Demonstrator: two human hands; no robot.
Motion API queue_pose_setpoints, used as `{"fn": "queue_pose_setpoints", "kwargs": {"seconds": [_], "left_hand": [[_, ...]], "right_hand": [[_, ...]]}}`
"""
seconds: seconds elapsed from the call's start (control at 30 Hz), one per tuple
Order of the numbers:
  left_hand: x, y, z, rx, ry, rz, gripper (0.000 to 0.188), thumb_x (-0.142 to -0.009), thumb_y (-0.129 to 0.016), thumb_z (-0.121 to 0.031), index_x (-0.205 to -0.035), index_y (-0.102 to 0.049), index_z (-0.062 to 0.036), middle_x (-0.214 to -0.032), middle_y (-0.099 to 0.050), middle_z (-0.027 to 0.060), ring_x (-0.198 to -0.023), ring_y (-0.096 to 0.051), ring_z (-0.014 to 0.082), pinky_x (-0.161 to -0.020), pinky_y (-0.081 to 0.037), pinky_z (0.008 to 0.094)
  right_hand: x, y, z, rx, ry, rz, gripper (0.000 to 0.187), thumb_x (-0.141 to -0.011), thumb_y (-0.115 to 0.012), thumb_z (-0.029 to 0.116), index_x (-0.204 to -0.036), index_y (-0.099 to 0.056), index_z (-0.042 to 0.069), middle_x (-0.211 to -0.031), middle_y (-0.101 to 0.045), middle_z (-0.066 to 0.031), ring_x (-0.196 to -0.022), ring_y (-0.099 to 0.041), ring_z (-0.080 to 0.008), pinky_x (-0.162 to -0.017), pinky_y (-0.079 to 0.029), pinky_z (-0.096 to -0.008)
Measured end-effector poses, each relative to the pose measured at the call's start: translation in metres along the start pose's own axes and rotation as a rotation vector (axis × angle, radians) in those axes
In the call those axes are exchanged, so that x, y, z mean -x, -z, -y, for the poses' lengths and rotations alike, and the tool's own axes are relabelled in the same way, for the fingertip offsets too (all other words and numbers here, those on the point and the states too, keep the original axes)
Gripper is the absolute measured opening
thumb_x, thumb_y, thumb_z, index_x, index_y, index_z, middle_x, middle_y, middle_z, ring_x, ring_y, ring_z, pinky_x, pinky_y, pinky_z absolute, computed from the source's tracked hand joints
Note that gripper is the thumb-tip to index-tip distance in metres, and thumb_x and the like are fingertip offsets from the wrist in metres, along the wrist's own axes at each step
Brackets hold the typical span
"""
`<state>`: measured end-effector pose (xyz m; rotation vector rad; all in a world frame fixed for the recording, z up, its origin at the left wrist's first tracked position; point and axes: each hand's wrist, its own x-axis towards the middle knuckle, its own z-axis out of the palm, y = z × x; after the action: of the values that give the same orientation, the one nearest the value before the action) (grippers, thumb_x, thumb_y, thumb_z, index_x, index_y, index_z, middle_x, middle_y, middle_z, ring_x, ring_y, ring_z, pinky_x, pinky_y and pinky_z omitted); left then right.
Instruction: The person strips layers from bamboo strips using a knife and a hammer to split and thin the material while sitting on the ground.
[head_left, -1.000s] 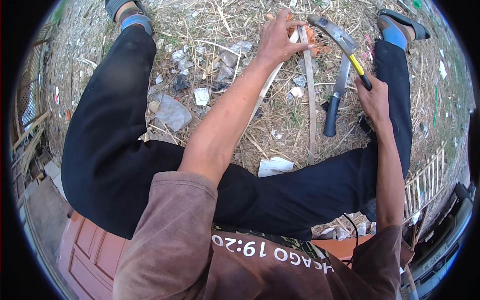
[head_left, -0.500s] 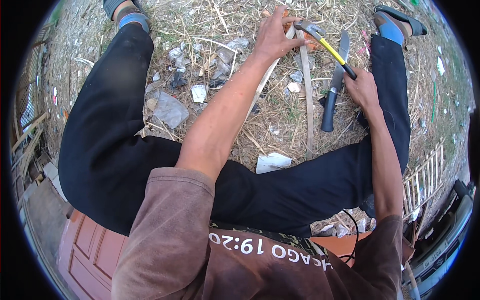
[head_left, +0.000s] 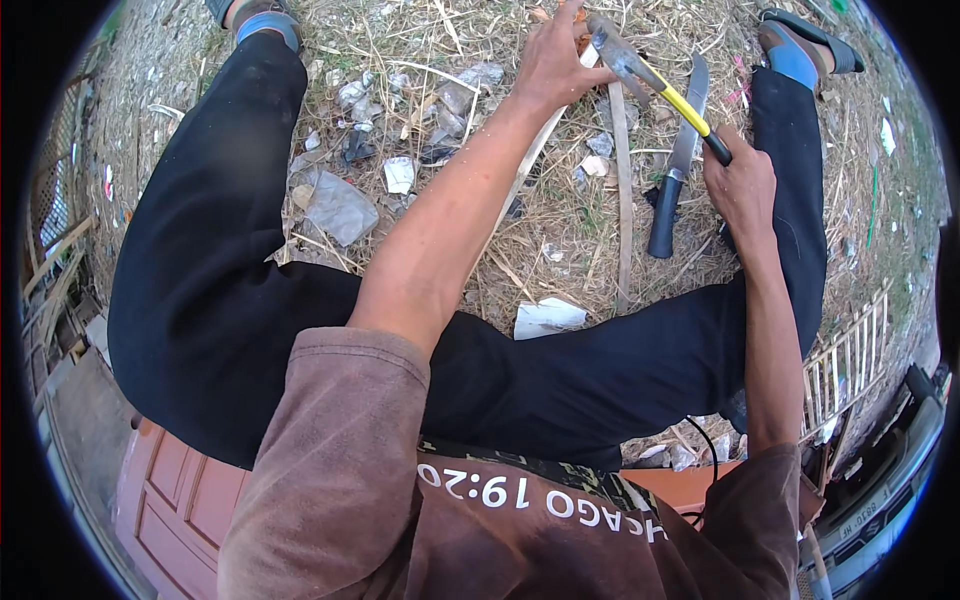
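My right hand [head_left: 741, 188] is wrapped round the black end of a hammer [head_left: 684, 108] with a yellow-and-black handle. The hammer's metal head [head_left: 617, 55] hangs just right of my left hand [head_left: 552, 62], near its thumb. The left hand's thumb and fingers close about the upper end of a pale wooden strip [head_left: 540, 143], which runs down behind my forearm. Part of the grip is hidden. A second thin wooden strip [head_left: 622, 200] lies to the right, its top beneath the hammer head. Beyond it a large knife [head_left: 684, 150] with a black handle rests on the ground.
My legs in black trousers [head_left: 215, 220] spread round the work spot. Dry straw, a crumpled clear plastic bag [head_left: 340, 208], a white scrap [head_left: 549, 318] and stone-like bits litter the ground. A slatted bamboo frame [head_left: 850, 345] and a vehicle [head_left: 890, 490] stand at the right.
The hammer has come up off the strip end, and my right hand has shifted slightly right with it. My left hand stays at the strip; the whole view has shifted a little.
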<state>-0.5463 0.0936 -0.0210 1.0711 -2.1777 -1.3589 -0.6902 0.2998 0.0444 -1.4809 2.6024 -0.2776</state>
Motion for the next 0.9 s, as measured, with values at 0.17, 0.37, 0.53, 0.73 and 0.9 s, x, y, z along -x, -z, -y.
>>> {"fn": "queue_pose_setpoints", "kwargs": {"seconds": [0.17,0.37,0.53,0.73,0.9], "left_hand": [[-0.002,-0.025,0.048,-0.130,-0.363,-0.220,0.075,-0.082,-0.076,-0.032,-0.138,-0.037,-0.0005,-0.112,-0.068,0.0177,-0.101,-0.064,0.0315,-0.087,-0.052,0.0388],[-0.002,-0.021,0.034,0.112,-0.250,-0.071,0.081,-0.077,-0.081,-0.013,-0.140,-0.032,0.0031,-0.112,-0.067,0.0149,-0.101,-0.065,0.0266,-0.089,-0.052,0.0382],[-0.002,-0.007,0.017,0.059,-0.157,-0.019,0.075,-0.079,-0.080,-0.023,-0.135,-0.035,-0.0009,-0.102,-0.068,0.0137,-0.091,-0.067,0.0292,-0.087,-0.052,0.0391],[-0.004,-0.029,0.032,0.032,-0.359,-0.283,0.102,-0.066,-0.089,-0.018,-0.144,-0.026,-0.0038,-0.119,-0.062,0.0190,-0.109,-0.062,0.0380,-0.094,-0.049,0.0464],[-0.007,-0.022,0.035,-0.007,-0.269,-0.177,0.119,-0.063,-0.091,-0.018,-0.151,-0.013,-0.0024,-0.129,-0.055,0.0203,-0.121,-0.054,0.0366,-0.102,-0.044,0.0451]], "right_hand": [[0.009,0.002,-0.004,0.139,-0.059,0.112,0.013,-0.086,-0.062,0.022,-0.083,-0.063,0.009,-0.068,-0.064,-0.0192,-0.068,-0.064,-0.0426,-0.063,-0.050,-0.0514],[0.001,-0.013,-0.005,0.130,-0.039,0.091,0.014,-0.085,-0.061,0.021,-0.084,-0.063,0.007,-0.068,-0.064,-0.0206,-0.067,-0.064,-0.0425,-0.062,-0.050,-0.0515],[0.012,0.012,0.024,0.014,-0.046,0.056,0.014,-0.085,-0.060,0.020,-0.085,-0.065,0.007,-0.067,-0.064,-0.0209,-0.067,-0.063,-0.0430,-0.061,-0.050,-0.0514],[0.003,-0.006,0.010,0.098,-0.055,0.044,0.013,-0.086,-0.060,0.019,-0.086,-0.065,0.007,-0.068,-0.064,-0.0209,-0.068,-0.065,-0.0422,-0.062,-0.051,-0.0514],[0.009,-0.002,0.024,0.028,-0.058,0.052,0.013,-0.086,-0.060,0.018,-0.088,-0.066,0.007,-0.071,-0.065,-0.0223,-0.070,-0.065,-0.0425,-0.065,-0.051,-0.0513]]}}
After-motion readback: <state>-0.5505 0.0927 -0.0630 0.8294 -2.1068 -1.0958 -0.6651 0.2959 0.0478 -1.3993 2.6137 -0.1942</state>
